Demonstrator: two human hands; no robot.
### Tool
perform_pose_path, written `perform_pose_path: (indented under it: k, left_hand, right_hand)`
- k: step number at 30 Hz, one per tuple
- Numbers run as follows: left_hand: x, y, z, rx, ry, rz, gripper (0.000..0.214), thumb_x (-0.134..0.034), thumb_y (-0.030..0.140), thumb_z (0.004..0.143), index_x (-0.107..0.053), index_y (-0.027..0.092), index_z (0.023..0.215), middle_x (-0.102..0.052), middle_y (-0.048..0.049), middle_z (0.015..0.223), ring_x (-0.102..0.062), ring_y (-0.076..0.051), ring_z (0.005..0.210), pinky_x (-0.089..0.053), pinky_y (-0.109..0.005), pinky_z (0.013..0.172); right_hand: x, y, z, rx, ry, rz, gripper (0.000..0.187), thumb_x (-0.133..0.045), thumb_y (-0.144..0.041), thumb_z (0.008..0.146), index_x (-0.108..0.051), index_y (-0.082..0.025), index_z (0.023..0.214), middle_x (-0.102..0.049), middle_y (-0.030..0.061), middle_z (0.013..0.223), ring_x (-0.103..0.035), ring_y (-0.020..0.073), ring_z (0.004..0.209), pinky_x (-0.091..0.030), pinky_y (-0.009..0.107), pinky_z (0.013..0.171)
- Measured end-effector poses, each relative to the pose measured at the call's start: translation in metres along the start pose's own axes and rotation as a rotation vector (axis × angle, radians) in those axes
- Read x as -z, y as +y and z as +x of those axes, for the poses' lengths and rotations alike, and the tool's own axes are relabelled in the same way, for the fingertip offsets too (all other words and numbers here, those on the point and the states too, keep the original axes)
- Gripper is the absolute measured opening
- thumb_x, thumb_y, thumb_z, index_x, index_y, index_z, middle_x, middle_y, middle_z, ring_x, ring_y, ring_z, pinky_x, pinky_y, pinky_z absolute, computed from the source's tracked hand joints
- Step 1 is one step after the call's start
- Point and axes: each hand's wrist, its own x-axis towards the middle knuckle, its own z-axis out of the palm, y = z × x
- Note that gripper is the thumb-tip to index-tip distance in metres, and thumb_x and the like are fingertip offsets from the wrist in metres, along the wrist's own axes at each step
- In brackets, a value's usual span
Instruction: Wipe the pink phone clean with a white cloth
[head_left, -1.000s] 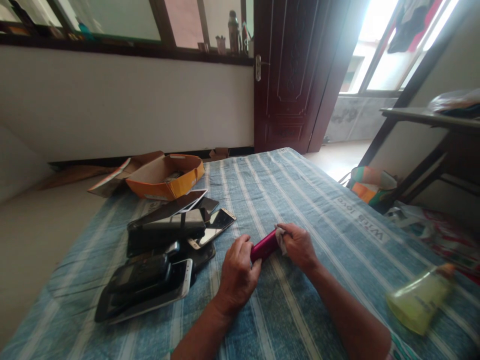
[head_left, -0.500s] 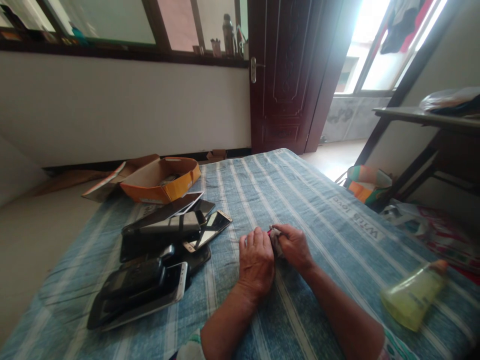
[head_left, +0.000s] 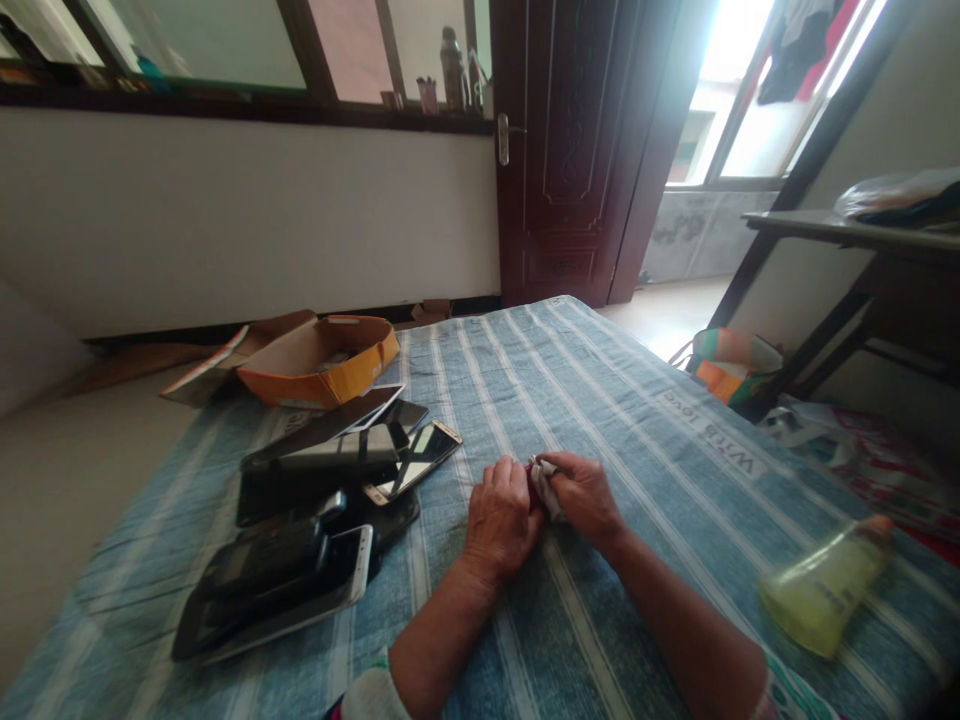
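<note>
Both hands meet at the middle of a blue striped cloth (head_left: pixel 637 400). My left hand (head_left: pixel 499 520) is curled round a pink phone (head_left: pixel 530 484), of which only a sliver shows between the hands. My right hand (head_left: pixel 585 497) pinches a small white wipe (head_left: pixel 545 478) against that phone. A pile of several dark phones (head_left: pixel 315 500) lies on the cloth to the left of my left hand.
An orange cardboard box (head_left: pixel 330 358) stands behind the phone pile. A bottle of yellow liquid (head_left: pixel 821 588) lies on its side at the right. A dark wooden door (head_left: pixel 577 150) is ahead, and a dark table (head_left: pixel 862 270) stands at the right with bags under it.
The pink phone showed plainly between the hands a second ago; my left hand has since closed over it and now hides nearly all of it. My right hand keeps the wipe on it.
</note>
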Motion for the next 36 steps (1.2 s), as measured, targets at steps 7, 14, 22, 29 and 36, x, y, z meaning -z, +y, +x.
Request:
perform_pose_path:
  k: [7,14,22,29,36]
  left_hand:
    - [-0.004,-0.009,0.001,-0.031,0.037,-0.08,0.016,-0.059,0.02,0.078,-0.053,0.015,0.091,-0.057,-0.0105,0.098,-0.053,-0.027,0.095,-0.047,-0.038,0.082]
    - [-0.015,-0.021,0.003,-0.052,0.195,-0.115,0.006,-0.055,0.021,0.082,-0.049,0.019,0.082,-0.055,-0.0075,0.087,-0.054,-0.025,0.085,-0.049,-0.036,0.077]
    - [-0.002,-0.026,0.006,-0.03,0.249,-0.301,0.012,-0.057,0.026,0.08,-0.047,0.02,0.077,-0.054,-0.0051,0.082,-0.055,-0.022,0.079,-0.048,-0.035,0.072]
    - [0.006,-0.025,0.003,-0.121,0.359,-0.565,0.022,-0.062,0.028,0.077,-0.055,0.018,0.096,-0.061,-0.0067,0.096,-0.059,-0.021,0.089,-0.05,-0.034,0.08]
    - [0.005,-0.019,0.002,-0.169,0.379,-0.535,0.026,-0.063,0.028,0.078,-0.055,0.017,0.101,-0.061,-0.0099,0.101,-0.06,-0.024,0.096,-0.051,-0.038,0.086]
  right_hand:
    - [0.001,-0.005,-0.002,0.039,-0.04,-0.017,0.029,-0.05,-0.02,0.073,-0.076,-0.022,0.087,-0.075,0.0013,0.087,-0.067,0.0191,0.084,-0.05,0.029,0.078]
    - [0.009,-0.015,-0.002,0.014,-0.135,0.003,0.028,-0.05,-0.019,0.073,-0.077,-0.021,0.08,-0.072,-0.0006,0.074,-0.065,0.0156,0.071,-0.047,0.023,0.064]
    - [0.01,-0.008,0.003,-0.084,0.001,0.204,0.027,-0.056,-0.024,0.07,-0.078,-0.018,0.085,-0.073,0.0029,0.076,-0.065,0.0168,0.07,-0.047,0.023,0.057]
    - [0.009,-0.015,-0.001,0.079,0.076,0.263,0.025,-0.056,-0.019,0.072,-0.076,-0.02,0.087,-0.075,0.003,0.083,-0.068,0.0179,0.076,-0.053,0.028,0.07]
    - [0.008,-0.023,-0.008,0.455,0.08,0.131,0.033,-0.051,-0.007,0.079,-0.074,-0.023,0.098,-0.072,0.0049,0.096,-0.067,0.0175,0.09,-0.054,0.03,0.082]
